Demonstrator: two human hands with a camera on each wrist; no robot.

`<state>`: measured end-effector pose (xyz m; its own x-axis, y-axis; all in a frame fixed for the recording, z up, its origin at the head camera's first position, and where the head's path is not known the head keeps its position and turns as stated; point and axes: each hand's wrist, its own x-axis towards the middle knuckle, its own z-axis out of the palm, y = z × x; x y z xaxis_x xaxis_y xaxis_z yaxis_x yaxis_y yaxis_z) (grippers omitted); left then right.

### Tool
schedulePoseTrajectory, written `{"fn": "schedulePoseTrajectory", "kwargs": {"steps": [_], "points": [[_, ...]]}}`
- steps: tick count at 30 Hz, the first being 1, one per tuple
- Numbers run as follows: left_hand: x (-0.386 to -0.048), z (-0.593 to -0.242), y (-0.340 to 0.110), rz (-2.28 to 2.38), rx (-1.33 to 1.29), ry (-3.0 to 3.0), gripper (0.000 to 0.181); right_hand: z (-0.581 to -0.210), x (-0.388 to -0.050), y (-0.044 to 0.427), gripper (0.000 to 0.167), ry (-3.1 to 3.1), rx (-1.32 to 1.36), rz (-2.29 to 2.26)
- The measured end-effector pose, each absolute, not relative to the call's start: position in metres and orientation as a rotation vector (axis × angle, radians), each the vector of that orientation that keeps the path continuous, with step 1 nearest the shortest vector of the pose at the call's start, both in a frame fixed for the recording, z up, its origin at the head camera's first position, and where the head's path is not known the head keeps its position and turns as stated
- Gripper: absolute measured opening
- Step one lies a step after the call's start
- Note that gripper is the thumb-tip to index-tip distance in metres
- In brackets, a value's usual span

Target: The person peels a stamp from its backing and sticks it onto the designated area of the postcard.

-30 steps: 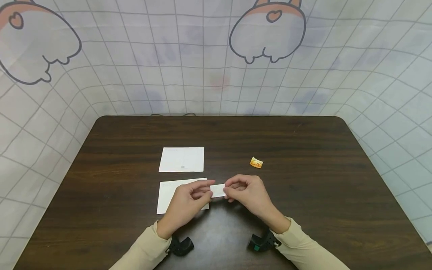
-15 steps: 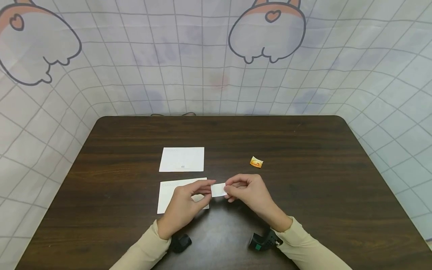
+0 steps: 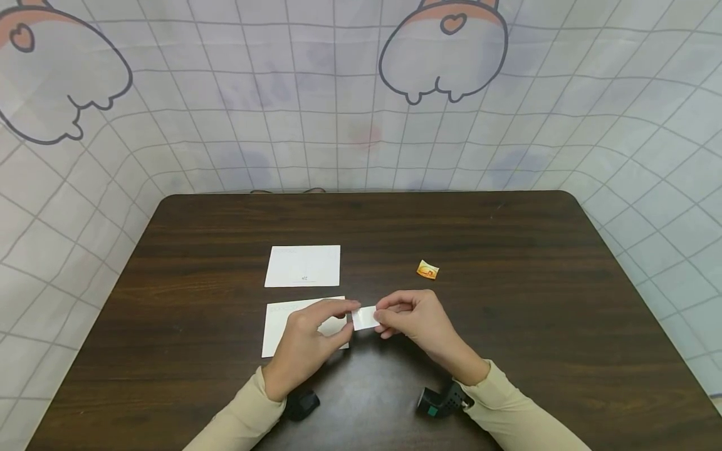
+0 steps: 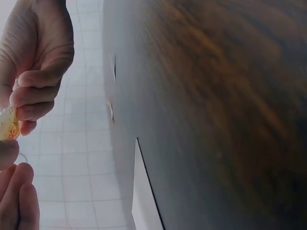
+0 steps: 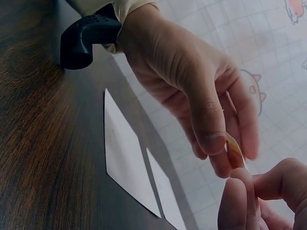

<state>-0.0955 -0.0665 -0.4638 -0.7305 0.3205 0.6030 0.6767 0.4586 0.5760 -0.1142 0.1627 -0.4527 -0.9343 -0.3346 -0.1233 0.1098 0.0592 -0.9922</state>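
Note:
A small stamp, white on the side facing up in the head view, is held above the table between the two hands. My right hand [image 3: 414, 319] pinches its right end between thumb and fingers. Curved fingers of my left hand [image 3: 307, 335] surround its left end, the thumb at the lower corner and the index finger at the upper one. The left wrist view shows the yellow-orange printed face of the stamp [image 4: 8, 123]. Its toothed edge shows beside the left thumb [image 5: 211, 141] in the right wrist view. Part of the stamp is hidden under the fingers.
A second stamp [image 3: 427, 270], yellow and orange, lies on the dark wooden table [image 3: 507, 300]. Two white paper rectangles lie at left: a far sheet [image 3: 303, 266] and a near sheet [image 3: 279, 316] partly under the left hand. A white gridded cloth [image 3: 350, 150] hangs behind.
The left thumb and fingers have spread a little, so more of the near sheet shows between them. The right hand keeps its pinch, and the stamp has barely moved.

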Motion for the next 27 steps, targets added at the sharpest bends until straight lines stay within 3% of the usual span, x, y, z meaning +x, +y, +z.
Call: {"fn": "schedulePoseTrajectory", "kwargs": {"steps": [14, 27], "points": [[-0.097, -0.46, -0.062, -1.246, -0.886, -2.21, 0.027, -0.447, -0.117, 0.166, 0.027, 2.016, -0.244, -1.937], [-0.092, -0.452, -0.058, -1.392, -0.641, -2.371, 0.015, -0.442, -0.109, 0.166, 0.017, 2.235, -0.462, -1.867]]}}
